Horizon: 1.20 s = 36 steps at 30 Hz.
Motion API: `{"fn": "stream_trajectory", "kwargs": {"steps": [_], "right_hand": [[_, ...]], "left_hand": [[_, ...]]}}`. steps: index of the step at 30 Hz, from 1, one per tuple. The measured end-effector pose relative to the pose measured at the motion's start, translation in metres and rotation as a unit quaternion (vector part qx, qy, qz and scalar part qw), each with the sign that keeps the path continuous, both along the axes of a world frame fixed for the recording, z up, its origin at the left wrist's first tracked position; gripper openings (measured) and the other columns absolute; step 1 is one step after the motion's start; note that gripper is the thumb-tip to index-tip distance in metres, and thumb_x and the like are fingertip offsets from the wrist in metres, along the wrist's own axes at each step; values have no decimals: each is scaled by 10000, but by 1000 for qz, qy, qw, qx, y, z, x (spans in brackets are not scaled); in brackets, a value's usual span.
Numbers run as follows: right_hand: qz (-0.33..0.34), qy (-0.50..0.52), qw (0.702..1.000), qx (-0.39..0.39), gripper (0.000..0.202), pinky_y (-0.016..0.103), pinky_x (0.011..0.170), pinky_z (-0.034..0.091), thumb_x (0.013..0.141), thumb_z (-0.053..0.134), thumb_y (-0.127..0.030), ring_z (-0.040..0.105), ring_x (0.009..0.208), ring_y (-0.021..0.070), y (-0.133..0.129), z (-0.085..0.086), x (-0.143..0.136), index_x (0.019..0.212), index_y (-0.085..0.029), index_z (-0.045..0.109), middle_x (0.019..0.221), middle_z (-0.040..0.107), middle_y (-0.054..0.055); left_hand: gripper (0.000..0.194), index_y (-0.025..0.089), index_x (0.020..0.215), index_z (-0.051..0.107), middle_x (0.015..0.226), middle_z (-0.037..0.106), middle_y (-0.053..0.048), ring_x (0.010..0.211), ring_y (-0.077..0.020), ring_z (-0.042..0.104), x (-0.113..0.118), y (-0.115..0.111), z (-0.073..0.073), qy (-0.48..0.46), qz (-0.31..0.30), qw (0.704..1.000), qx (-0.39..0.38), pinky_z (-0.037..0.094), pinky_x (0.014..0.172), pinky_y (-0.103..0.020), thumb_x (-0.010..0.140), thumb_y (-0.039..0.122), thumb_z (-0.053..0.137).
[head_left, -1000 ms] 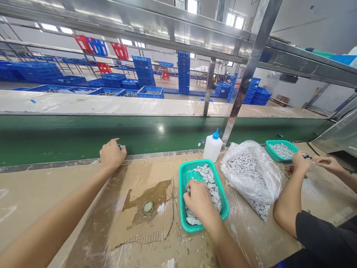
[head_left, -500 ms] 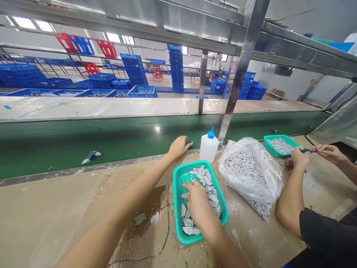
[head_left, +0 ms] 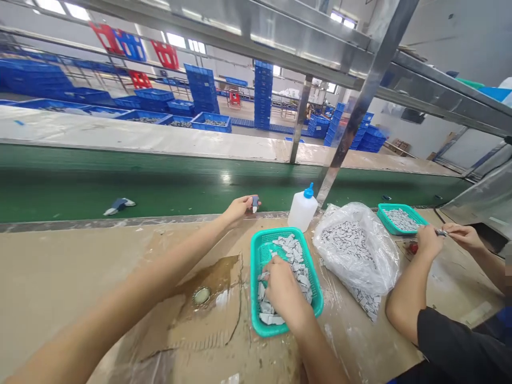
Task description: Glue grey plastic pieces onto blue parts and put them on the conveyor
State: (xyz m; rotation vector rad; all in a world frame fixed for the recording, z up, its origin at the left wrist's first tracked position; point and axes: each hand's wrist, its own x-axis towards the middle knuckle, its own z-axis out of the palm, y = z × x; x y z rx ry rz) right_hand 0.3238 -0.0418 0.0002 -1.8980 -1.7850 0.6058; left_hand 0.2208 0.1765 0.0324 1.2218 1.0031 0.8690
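My left hand [head_left: 239, 209] is closed on a small dark blue and white part [head_left: 255, 202], held at the near edge of the green conveyor belt [head_left: 192, 197]. My right hand [head_left: 283, 285] reaches into a teal plastic basket [head_left: 255, 314] of flat grey pieces [head_left: 294, 250]. Its fingers are bent together at a small grey piece [head_left: 264, 276] near the basket's left side; the fingertips are partly hidden. Behind the basket stands a white squeeze bottle [head_left: 303, 210] with a blue nozzle cap.
An open plastic bag [head_left: 384, 266] of small grey pieces lies right of the basket. Farther right, a co-worker's hands [head_left: 432, 241] work beside another teal basket [head_left: 404, 230]. A slanted metal post [head_left: 352, 117] rises behind the bottle. Another blue and white part [head_left: 120, 205] lies on the belt.
My left hand has picked the dark blue part off the belt and moved slightly left. My right hand's fingers have closed lower among the grey pieces. The view has tilted.
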Motion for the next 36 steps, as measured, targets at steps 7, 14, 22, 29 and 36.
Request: {"fn": "stream_trajectory", "kwargs": {"steps": [7,14,22,29,36], "right_hand": [[19,-27,998,50,381,308,833,509,689,424,95,644,861,203,-1,0,0,819,-152,683,943,659,105],[-40,-11,975,219,239,433,889,496,928,468,-245,610,1009,268,-14,39,-12,987,-164,685,1037,682,127],[-18,255,962,97,381,304,676,571,863,648,-416,694,727,175,-32,25,-87,1160,-186,713,971,753,85],[-35,216,973,69,415,337,778,605,849,672,-421,738,825,201,-24,1,-97,1160,-148,706,1084,747,127],[43,-9,978,205,268,318,761,569,910,626,-352,719,843,196,-17,-5,-98,1058,-174,762,968,775,96]], "left_hand": [[207,85,1056,631,832,596,-99,713,-147,601,-101,-82,20,-166,-4,972,-169,509,617,-250,906,107,490],[318,92,1129,670,798,606,-63,687,-116,563,-174,-163,-4,-226,-35,950,-212,437,584,-206,833,189,734],[390,101,890,711,935,710,-108,886,-167,647,-205,-169,-33,-332,0,934,-130,476,877,-268,638,328,903],[294,107,885,723,884,708,-96,834,-162,640,-222,-163,-25,-319,1,945,-68,471,862,-308,694,285,857],[125,101,863,721,828,690,-70,801,-148,642,-218,-164,-25,-304,5,951,-52,480,814,-295,765,162,768]]}}
